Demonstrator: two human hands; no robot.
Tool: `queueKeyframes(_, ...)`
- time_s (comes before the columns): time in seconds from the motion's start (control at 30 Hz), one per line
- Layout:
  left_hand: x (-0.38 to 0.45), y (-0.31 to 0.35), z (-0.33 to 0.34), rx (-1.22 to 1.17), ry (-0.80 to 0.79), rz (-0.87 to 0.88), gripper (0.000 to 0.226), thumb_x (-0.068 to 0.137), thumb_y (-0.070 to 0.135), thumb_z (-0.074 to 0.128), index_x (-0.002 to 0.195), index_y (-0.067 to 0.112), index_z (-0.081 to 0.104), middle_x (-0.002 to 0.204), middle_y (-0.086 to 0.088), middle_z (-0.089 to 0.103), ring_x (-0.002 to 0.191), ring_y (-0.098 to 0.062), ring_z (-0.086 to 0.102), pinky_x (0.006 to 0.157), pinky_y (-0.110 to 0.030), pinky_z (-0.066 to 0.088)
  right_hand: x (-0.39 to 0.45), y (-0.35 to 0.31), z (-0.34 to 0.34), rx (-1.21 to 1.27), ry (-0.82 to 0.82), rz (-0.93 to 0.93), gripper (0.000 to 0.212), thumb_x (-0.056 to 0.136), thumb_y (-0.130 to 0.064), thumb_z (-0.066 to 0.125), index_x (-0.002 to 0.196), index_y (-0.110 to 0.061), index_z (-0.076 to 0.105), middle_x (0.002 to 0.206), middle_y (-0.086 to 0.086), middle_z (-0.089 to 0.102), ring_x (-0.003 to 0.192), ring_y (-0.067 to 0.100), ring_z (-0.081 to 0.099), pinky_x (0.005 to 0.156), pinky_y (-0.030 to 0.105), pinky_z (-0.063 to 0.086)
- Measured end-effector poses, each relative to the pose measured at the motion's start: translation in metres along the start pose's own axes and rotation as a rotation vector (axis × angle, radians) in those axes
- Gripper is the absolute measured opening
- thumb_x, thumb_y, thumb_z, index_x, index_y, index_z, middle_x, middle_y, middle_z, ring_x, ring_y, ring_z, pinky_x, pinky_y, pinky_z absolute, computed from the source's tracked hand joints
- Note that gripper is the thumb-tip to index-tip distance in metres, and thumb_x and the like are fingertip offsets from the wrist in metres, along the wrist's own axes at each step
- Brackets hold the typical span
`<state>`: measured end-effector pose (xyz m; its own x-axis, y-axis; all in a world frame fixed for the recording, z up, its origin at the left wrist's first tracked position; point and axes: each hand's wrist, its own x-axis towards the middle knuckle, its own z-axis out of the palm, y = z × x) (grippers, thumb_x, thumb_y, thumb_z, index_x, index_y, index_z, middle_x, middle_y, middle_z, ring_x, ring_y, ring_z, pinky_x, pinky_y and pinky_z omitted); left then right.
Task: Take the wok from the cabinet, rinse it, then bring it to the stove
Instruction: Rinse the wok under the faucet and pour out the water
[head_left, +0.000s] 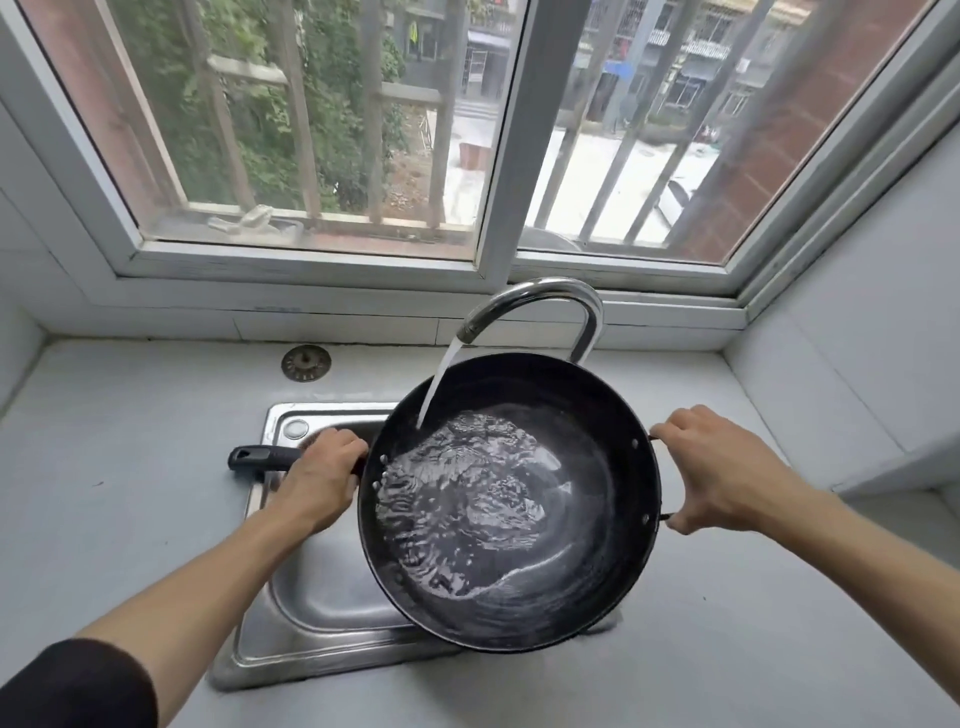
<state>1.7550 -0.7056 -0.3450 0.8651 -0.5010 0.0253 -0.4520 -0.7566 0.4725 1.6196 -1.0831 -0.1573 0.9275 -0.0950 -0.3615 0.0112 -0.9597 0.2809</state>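
Observation:
A black wok (597, 457) hangs over the steel sink (311, 613), held level under the curved chrome faucet (545, 296). Water streams from the spout into the wok's left side and swirls in a rippling pool on its bottom. My left hand (322, 473) grips the long black handle (260, 458) close to the wok's rim. On the opposite side, my right hand (722, 473) is closed around the small loop handle. The stove and the cabinet are out of sight.
Grey countertop (104, 493) surrounds the sink on all sides. A round metal drain strainer (306, 362) lies on the counter behind the sink. A barred window sits above the back ledge, and white tiled walls close in at left and right.

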Motion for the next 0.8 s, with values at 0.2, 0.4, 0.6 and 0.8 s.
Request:
queueKeyframes(0.2,0.012,-0.006,0.0,0.008,-0.001,0.06,0.023,0.071,-0.001,0.059,0.088,0.014,0.059,0.092,-0.001,0.057,0.09,-0.022,0.045,0.081,-0.038,0.044,-0.008,-0.003,-0.012,-0.029,-0.028,0.031,0.077,0.048,-0.057,0.073,0.115,-0.025,0.054,0.105,-0.01,0.049,0.105,0.013,0.044,0.071,0.026,0.049)
queueKeyframes(0.4,0.02,-0.008,-0.002,0.006,0.04,0.081,0.019,0.075,-0.001,0.06,0.085,0.015,0.058,0.089,0.0,0.057,0.086,-0.02,0.043,0.077,-0.035,0.044,-0.014,-0.011,-0.021,-0.01,-0.024,0.052,0.077,0.048,-0.059,0.072,0.115,-0.025,0.054,0.104,-0.01,0.049,0.104,0.013,0.044,0.076,0.028,0.052)
queueKeyframes(0.6,0.036,-0.009,-0.01,-0.025,0.099,0.115,0.011,0.077,0.006,0.059,0.082,0.015,0.055,0.084,0.001,0.053,0.083,-0.02,0.042,0.073,-0.034,0.044,-0.018,-0.02,-0.029,-0.07,0.041,0.084,0.075,0.051,-0.064,0.069,0.114,-0.028,0.051,0.107,-0.01,0.047,0.103,0.013,0.043,0.077,0.023,0.047)
queueKeyframes(0.8,0.043,-0.003,-0.014,-0.01,0.132,0.147,0.009,0.077,0.0,0.058,0.083,0.006,0.058,0.085,-0.011,0.06,0.082,-0.027,0.047,0.072,-0.038,0.046,-0.021,-0.022,-0.029,-0.144,0.045,0.133,0.072,0.051,-0.061,0.068,0.112,-0.028,0.05,0.105,-0.011,0.047,0.099,0.013,0.043,0.069,0.021,0.04)
